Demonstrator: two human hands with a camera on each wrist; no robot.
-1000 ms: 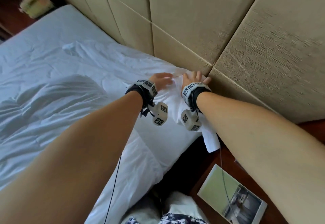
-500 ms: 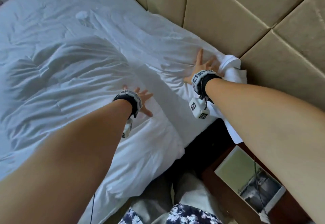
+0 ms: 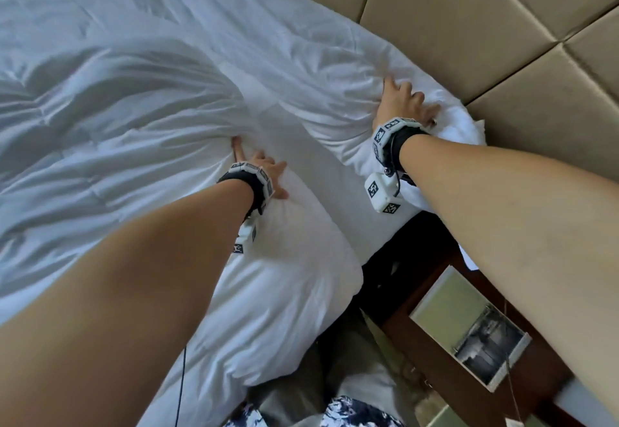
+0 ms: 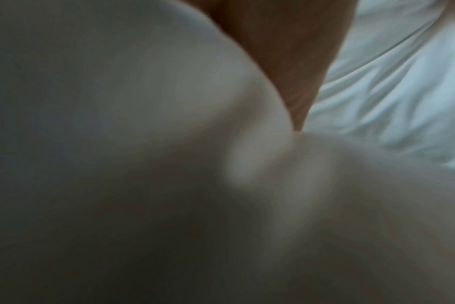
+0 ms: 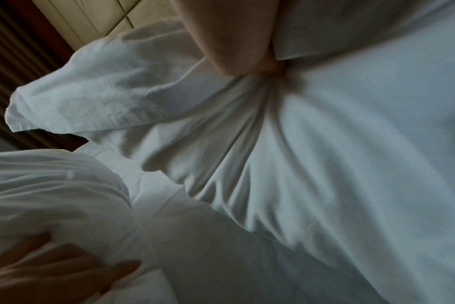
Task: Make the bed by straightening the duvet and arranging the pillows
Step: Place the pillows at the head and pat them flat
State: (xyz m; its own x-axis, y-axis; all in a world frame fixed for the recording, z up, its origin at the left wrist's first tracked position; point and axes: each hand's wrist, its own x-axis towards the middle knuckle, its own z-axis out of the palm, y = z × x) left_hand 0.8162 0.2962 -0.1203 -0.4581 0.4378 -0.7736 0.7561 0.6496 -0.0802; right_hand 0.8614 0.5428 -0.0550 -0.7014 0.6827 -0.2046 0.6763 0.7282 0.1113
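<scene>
A rumpled white duvet covers the bed. My left hand lies on its puffy near corner with fingers spread, pressing down; the right wrist view shows those straight fingers on the cloth. A white pillow lies along the headboard, its loose case end toward the bed's edge. My right hand digs into the pillow's near end. In the right wrist view the thumb and a fingertip pinch the fabric, and creases run out from that spot. The left wrist view shows only blurred palm and duvet.
A padded beige headboard rises right behind the pillow. A dark wooden nightstand with a printed card stands at the lower right, across a narrow dark gap from the mattress. I stand at the bed's side.
Both hands were together at the pillow's corner by the headboard. My left hand has moved down onto the duvet. The right hand's fingers now dig into the pillow.
</scene>
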